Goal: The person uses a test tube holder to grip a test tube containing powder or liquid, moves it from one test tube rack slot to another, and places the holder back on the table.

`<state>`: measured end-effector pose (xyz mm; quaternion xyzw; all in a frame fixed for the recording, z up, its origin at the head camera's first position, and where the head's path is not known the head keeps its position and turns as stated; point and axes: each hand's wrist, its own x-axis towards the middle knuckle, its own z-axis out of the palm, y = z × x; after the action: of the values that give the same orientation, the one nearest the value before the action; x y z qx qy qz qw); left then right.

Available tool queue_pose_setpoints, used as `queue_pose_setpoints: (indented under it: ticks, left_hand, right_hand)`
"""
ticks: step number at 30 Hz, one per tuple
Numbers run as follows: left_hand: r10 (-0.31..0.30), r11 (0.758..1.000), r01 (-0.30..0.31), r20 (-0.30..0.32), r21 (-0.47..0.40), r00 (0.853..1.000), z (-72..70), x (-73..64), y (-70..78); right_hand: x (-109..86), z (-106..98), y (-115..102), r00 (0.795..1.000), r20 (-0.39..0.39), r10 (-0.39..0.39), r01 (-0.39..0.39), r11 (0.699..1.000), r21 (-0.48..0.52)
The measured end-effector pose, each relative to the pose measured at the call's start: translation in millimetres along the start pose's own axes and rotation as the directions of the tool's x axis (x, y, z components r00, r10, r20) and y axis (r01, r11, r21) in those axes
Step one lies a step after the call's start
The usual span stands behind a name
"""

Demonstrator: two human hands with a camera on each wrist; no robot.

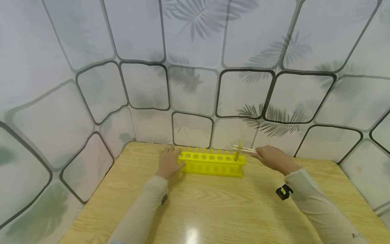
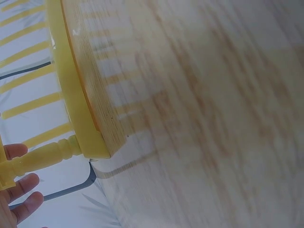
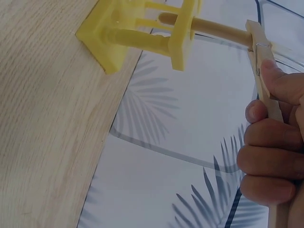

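A yellow test tube rack (image 1: 213,167) stands on the wooden table, a row of holes along its top and pegs behind them. My left hand (image 1: 168,162) holds its left end; in the left wrist view, fingers (image 2: 27,202) show around the end post. My right hand (image 1: 274,158) grips a wooden test tube clamp (image 3: 259,50), thumb near its metal spring. Held in the clamp's tip is a test tube (image 3: 221,29) with brownish contents in its lower part. The tube's rounded bottom pokes through a hole at the rack's right end, above the base.
The table (image 1: 201,206) runs back to a pale curtain (image 1: 195,91) with dark outlines and leaf prints, which hangs behind and along the left and right sides. A small black-and-yellow device (image 1: 284,192) is strapped at the right wrist.
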<state>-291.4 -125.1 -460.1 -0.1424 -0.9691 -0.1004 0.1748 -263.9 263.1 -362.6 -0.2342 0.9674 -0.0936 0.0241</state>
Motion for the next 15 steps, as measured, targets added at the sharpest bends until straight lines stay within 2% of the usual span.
queue_pose_setpoints:
  ticks: [8, 15]
  left_hand:
    - [-0.004, 1.0, 0.004, 0.009, 0.01, 1.0, 7.3, 1.9, -3.7]
    - [-0.013, 1.0, 0.013, 0.012, 0.006, 1.0, 6.1, 2.0, -3.4]
  right_hand:
    - [-3.0, 1.8, -1.8, 1.0, 0.011, 0.005, -0.005, 1.0, -0.004]
    - [-3.9, 3.9, -2.9, 1.0, 0.007, 0.006, -0.006, 1.0, -0.002]
